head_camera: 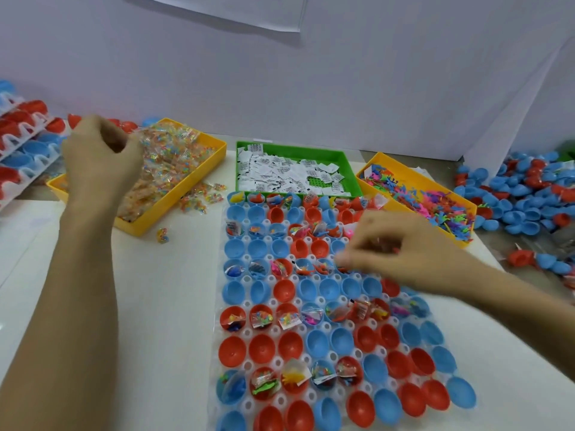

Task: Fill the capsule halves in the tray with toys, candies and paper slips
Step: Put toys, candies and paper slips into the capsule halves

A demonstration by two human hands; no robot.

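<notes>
Left hand (99, 157) is bunching its grip on crinkly candies (168, 157) in the yellow bin (214, 150), upper left. Right hand (401, 247) is hovering mid-tray (214, 331), fingers curled; contents blurred, cannot tell. Halves (261, 349) are looking like light, rigid, smooth plastic cups. Judging candies slippery and soft: pinch by the wrapper edge. Slips (289, 169), toys (420, 197) top centre-right.

A clear tray (214, 353) is lying on the white table, holding rows of red and blue capsule halves (261, 349) sitting open side up, alternate rows carrying toys, wrapped candies and paper slips (292, 171), with yellow bins of candies (174, 157) and toys (435, 203) lying behind.
</notes>
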